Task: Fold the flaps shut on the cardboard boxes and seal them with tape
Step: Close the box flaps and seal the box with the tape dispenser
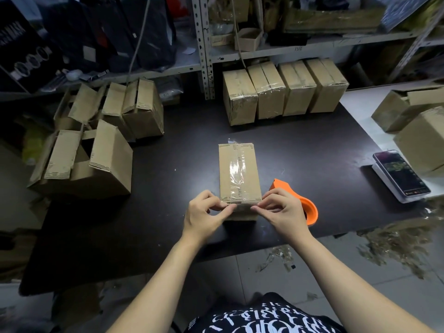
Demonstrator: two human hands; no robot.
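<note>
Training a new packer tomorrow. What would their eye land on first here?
The cardboard box in the middle of the black table, clear tape along its top, with the left hand and right hand pinching its near edge. Then the orange tape dispenser beside the right hand, and the row of sealed boxes at the table's far edge.

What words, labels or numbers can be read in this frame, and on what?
Nothing reads for certain.
On the shelf edge: short handwritten mark, too small to read.
On the black poster: white lettering, blurred.
On the shirt: white stylised lettering, illegible.
On the phone: screen text too small.
On the cardboard box: dark print under the tape, blurred.
</note>
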